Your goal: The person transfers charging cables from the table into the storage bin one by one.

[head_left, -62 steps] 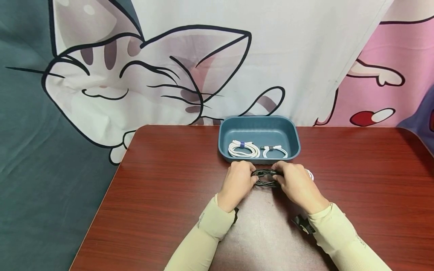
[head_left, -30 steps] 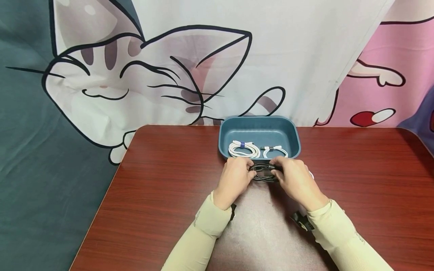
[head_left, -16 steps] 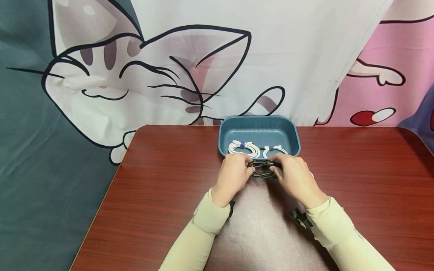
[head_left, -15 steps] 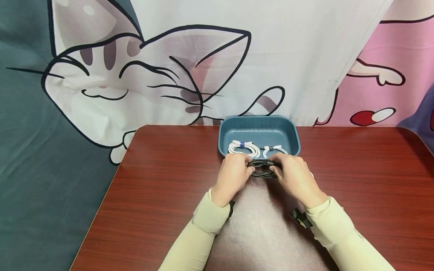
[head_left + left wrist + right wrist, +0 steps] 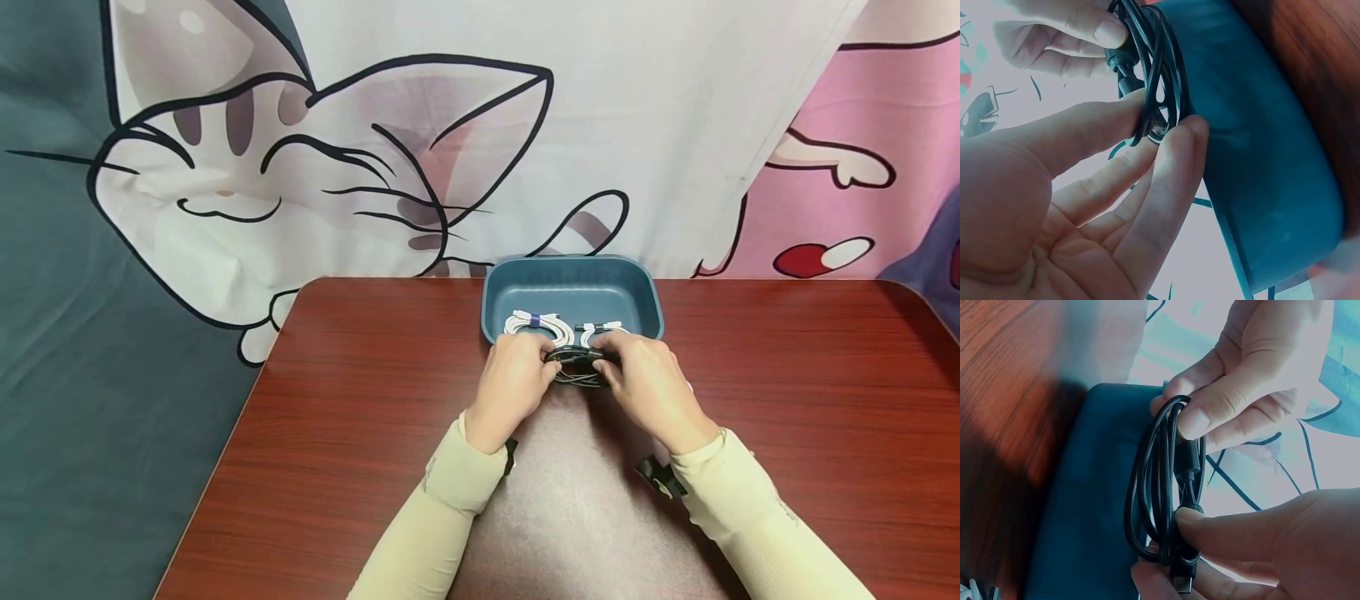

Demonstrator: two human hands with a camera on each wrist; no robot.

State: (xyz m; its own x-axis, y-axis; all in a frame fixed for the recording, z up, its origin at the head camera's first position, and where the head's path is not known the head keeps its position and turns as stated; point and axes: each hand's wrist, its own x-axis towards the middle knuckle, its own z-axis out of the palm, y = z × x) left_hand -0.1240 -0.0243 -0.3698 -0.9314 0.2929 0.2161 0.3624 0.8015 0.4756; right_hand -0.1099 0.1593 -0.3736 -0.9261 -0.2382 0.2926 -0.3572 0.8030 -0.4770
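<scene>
A coiled black USB cable [image 5: 579, 379] is held between both hands at the near side of the blue bin [image 5: 645, 292]. My left hand [image 5: 513, 383] pinches the coil's left end between thumb and fingers. On the other end, my right hand [image 5: 651, 385] has its thumb and fingers around the coil and a plug. In the right wrist view a metal connector tip [image 5: 1182, 584] pokes out below the coil. The left wrist view shows the cable [image 5: 1159, 69] in front of the bin's outer wall [image 5: 1260, 156].
Inside the bin lie a white cable coil with a purple tie [image 5: 538, 325] and a smaller white coil with a dark tie [image 5: 600, 327]. Something white [image 5: 972, 591] lies on the brown table [image 5: 360, 400], mostly hidden behind the right hand. A cartoon-print curtain [image 5: 465, 150] hangs behind.
Both hands have moved forward with the black cable, from the table in front of the bin up to its near rim. They now overlap the white coils' lower edge in the head view.
</scene>
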